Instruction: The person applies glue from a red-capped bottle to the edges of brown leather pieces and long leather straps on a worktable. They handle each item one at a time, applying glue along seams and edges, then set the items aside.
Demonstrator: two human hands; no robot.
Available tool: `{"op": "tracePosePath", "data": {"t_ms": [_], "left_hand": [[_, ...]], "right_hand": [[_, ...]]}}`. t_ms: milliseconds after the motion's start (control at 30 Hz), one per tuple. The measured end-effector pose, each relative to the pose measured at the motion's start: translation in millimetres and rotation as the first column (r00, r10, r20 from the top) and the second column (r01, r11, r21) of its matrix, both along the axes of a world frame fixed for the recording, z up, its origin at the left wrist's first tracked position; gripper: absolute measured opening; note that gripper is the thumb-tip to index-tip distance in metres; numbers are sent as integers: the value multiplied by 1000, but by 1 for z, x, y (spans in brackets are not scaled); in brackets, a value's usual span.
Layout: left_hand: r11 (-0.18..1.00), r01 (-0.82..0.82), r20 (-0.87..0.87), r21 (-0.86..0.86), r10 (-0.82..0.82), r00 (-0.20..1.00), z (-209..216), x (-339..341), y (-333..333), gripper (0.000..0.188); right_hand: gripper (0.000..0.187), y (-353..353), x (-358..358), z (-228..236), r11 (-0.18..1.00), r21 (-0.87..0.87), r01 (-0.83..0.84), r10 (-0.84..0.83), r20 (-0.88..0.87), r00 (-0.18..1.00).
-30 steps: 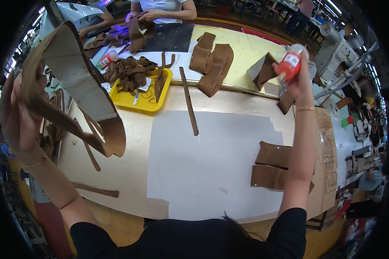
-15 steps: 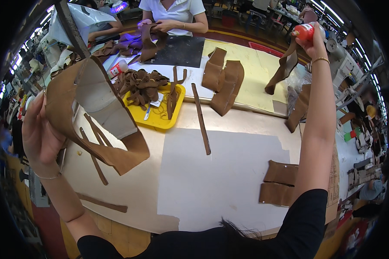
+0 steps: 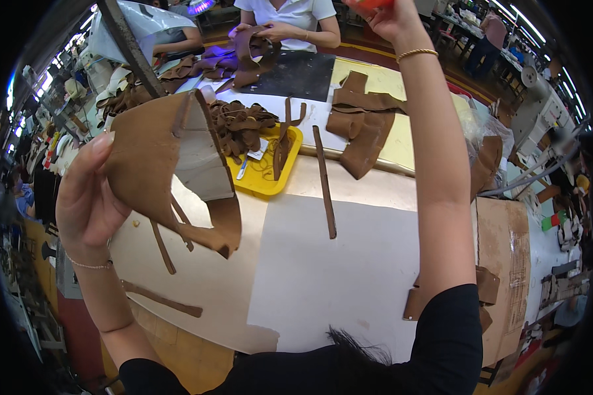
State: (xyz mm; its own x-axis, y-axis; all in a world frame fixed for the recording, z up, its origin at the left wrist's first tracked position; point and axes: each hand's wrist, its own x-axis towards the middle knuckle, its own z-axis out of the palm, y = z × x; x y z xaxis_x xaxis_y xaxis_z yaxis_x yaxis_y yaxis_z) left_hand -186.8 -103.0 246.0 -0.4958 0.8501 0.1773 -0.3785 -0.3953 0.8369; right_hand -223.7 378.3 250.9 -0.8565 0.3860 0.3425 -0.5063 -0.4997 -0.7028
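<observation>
A brown strip (image 3: 161, 299) lies on the near left of the counter (image 3: 211, 270), a grey sheet (image 3: 336, 263) beside it to the right. Beyond, the left hand (image 3: 89, 197) grips a bent brown piece (image 3: 141, 158) by its left edge, raised over the counter; its pale inner face shows and its lower end hangs free. To hold it well, a light, firm pinch near the edge should leave that pale face open and uncreased, with the loose end clear of the strips beneath.

Farther on, a long brown strip (image 3: 324, 182) reaches onto the sheet, just beside a yellow tray (image 3: 267, 189) with brown strips heaped in it. The right hand (image 3: 385, 23), stretched out high, appears closed on a red item (image 3: 374, 2); the upper edge cuts most of it off. A steady wrist there would help. Farthest, a co-worker's hands (image 3: 277, 31) hold brown material.
</observation>
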Motion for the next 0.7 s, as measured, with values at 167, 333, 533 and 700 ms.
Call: {"op": "tracePosePath", "data": {"t_ms": [167,333,533,700], "left_hand": [[991,130,-27,-4,-130,991,5,25,52,33],[896,408,-1,-176,-414,910,10,23,168,31],[893,306,-178,-331,-377,909,11,13,404,31],[905,426,-28,-6,-426,904,28,56,540,24]], "right_hand": [[62,-8,126,-17,995,-60,83,-78,80,994],[79,-1,281,-80,949,-222,223,-151,301,942],[91,1,433,-153,920,-332,209,-143,214,966],[93,-39,509,-183,803,-336,492,-381,345,858]]}}
